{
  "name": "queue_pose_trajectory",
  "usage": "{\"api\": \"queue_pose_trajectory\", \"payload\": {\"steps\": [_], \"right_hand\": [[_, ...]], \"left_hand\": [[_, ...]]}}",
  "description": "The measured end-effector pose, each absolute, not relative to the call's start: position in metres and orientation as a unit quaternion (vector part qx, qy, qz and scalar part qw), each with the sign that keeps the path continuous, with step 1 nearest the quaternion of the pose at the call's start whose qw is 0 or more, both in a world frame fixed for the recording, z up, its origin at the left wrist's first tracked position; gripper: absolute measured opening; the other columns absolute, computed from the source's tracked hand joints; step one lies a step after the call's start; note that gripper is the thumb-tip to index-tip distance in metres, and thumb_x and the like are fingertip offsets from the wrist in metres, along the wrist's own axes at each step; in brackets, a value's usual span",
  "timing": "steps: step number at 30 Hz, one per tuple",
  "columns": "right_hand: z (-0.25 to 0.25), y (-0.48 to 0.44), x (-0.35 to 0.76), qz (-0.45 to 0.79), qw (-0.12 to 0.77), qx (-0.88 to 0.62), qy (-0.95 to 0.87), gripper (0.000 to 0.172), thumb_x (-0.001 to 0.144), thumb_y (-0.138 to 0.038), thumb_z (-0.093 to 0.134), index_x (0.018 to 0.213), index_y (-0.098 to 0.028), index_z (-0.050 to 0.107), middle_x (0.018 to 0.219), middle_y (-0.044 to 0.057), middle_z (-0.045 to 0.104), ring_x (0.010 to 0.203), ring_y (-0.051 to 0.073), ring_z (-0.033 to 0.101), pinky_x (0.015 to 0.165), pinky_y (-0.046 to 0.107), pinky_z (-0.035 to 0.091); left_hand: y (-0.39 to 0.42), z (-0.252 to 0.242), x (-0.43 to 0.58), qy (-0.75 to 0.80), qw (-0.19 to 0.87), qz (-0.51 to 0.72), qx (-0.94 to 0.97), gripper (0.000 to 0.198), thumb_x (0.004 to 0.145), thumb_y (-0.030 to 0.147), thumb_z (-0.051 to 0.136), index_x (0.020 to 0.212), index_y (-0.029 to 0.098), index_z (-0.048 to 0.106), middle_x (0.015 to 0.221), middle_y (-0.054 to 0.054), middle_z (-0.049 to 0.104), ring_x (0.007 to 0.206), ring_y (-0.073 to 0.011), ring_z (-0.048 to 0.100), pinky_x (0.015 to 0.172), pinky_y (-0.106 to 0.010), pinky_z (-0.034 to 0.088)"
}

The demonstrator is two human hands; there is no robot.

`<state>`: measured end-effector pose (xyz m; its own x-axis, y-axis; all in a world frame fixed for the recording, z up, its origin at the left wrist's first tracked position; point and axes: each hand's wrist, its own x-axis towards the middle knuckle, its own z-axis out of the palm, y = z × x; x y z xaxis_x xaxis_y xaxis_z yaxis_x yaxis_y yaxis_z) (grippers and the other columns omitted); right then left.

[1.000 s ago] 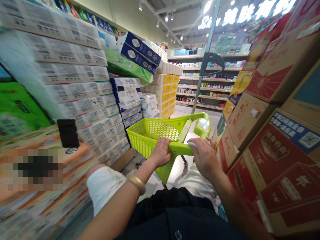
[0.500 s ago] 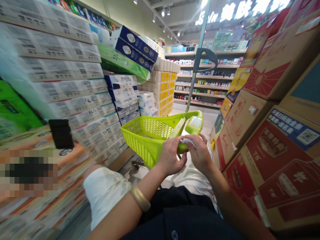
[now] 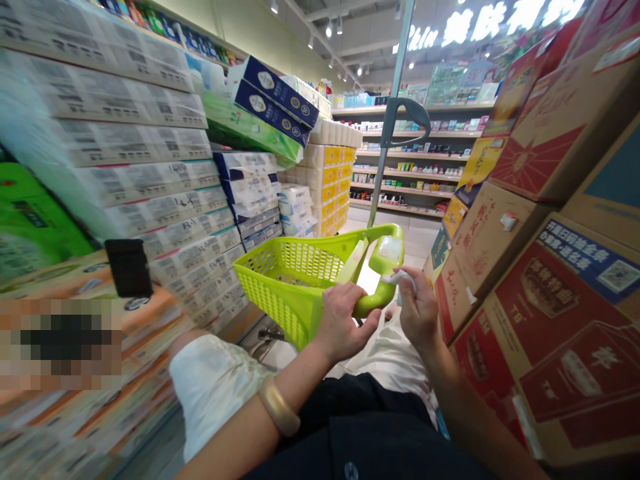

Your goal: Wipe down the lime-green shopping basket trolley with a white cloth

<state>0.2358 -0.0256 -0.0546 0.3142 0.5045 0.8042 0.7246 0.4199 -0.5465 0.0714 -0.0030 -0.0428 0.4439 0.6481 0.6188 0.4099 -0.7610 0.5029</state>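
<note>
A lime-green plastic shopping basket [image 3: 280,287] on wheels stands in front of me in a narrow aisle, its grey pull handle [image 3: 405,113] raised. My left hand [image 3: 345,323] curls around the basket's near rim, gripping it. My right hand [image 3: 417,310] is closed around a small white cloth or wipe [image 3: 403,277], pressing it against the basket's rim at its right corner. A gold bangle [image 3: 277,405] sits on my left wrist.
Stacked packs of tissue and toilet paper [image 3: 165,173] wall the left side. Red and brown cardboard cartons [image 3: 550,220] are piled close on the right. Store shelves [image 3: 415,167] stand at the aisle's far end, with light floor [image 3: 395,223] beyond the basket.
My left hand slid along the near rim to the right and now grips it. My right hand with the white cloth moved up and right along the rim.
</note>
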Motion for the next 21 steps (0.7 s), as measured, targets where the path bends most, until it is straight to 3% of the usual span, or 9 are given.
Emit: {"api": "queue_pose_trajectory", "payload": {"steps": [6, 13, 18, 21], "right_hand": [[-0.049, -0.031, 0.214, -0.105, 0.524, -0.501, -0.681, 0.024, 0.097, -0.028, 0.039, 0.102, -0.024, 0.062, 0.100, 0.003, 0.068, 0.101, 0.019, 0.062, 0.107, 0.041, 0.029], [-0.040, -0.028, 0.209, -0.115, 0.435, -0.501, -0.739, 0.023, 0.098, -0.023, 0.040, 0.103, -0.026, 0.062, 0.104, 0.000, 0.069, 0.103, 0.016, 0.062, 0.111, 0.040, 0.018], [-0.039, -0.018, 0.211, -0.137, 0.458, -0.480, -0.736, 0.024, 0.097, -0.022, 0.040, 0.108, -0.024, 0.061, 0.110, 0.005, 0.067, 0.108, 0.018, 0.059, 0.107, 0.039, 0.030], [-0.037, -0.014, 0.193, -0.125, 0.458, -0.449, -0.757, 0.025, 0.097, -0.023, 0.041, 0.109, -0.023, 0.062, 0.109, 0.007, 0.067, 0.107, 0.020, 0.059, 0.100, 0.037, 0.039]], "left_hand": [[-0.004, -0.043, 0.057, 0.321, 0.143, 0.435, 0.829, 0.024, 0.083, 0.044, 0.049, 0.077, 0.022, 0.056, 0.076, -0.002, 0.059, 0.078, -0.0193, 0.053, 0.079, -0.036, 0.038], [0.003, -0.042, 0.025, 0.326, 0.151, 0.436, 0.825, 0.028, 0.085, 0.041, 0.041, 0.068, 0.022, 0.052, 0.070, -0.002, 0.057, 0.075, -0.0192, 0.052, 0.078, -0.036, 0.040], [0.013, -0.030, -0.005, 0.350, 0.130, 0.414, 0.830, 0.026, 0.083, 0.033, 0.034, 0.063, 0.022, 0.046, 0.067, -0.002, 0.054, 0.072, -0.0188, 0.051, 0.072, -0.034, 0.042], [0.011, -0.015, -0.007, 0.385, 0.056, 0.347, 0.853, 0.024, 0.083, 0.030, 0.036, 0.066, 0.022, 0.050, 0.072, -0.004, 0.057, 0.076, -0.0207, 0.054, 0.072, -0.034, 0.043]]}}
